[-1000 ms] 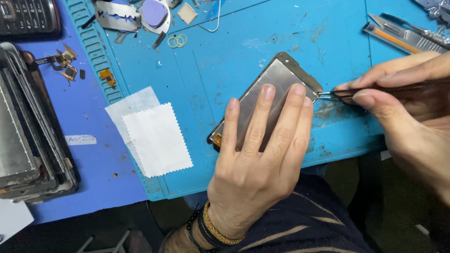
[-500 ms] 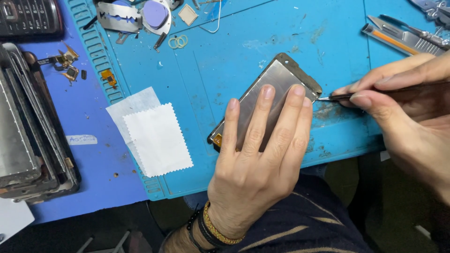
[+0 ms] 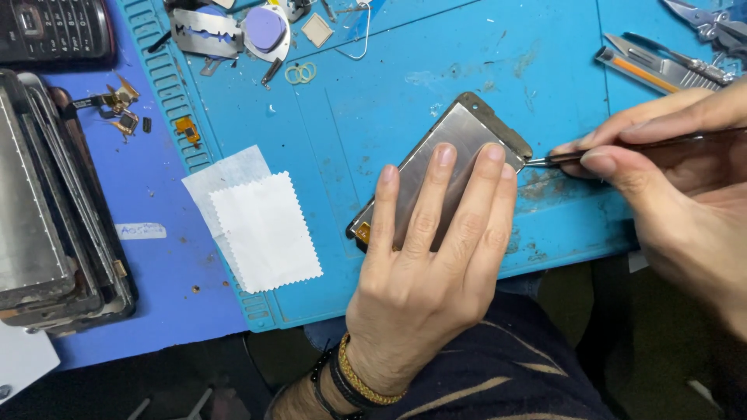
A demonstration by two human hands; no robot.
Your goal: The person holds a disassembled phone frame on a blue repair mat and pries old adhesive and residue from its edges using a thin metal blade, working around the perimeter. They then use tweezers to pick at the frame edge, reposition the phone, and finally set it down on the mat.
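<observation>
Metal screen panel (image 3: 459,155) under left hand (image 3: 424,272); right hand (image 3: 677,187) w/ tweezers (image 3: 622,148) at edge.

Left hand (image 3: 420,288): palm down, fingers spread flat, pressing; beaded bands at wrist.
Right hand (image 3: 669,179): pinch grip, thumb against forefinger.

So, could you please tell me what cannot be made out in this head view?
- Lower half of the phone screen panel: covered by the left hand.
- Rear of the thin metal tool: hidden within the right hand.
- Stack of screen panels: cut off by the left edge.
- Small loose parts: too small to identify.
</observation>
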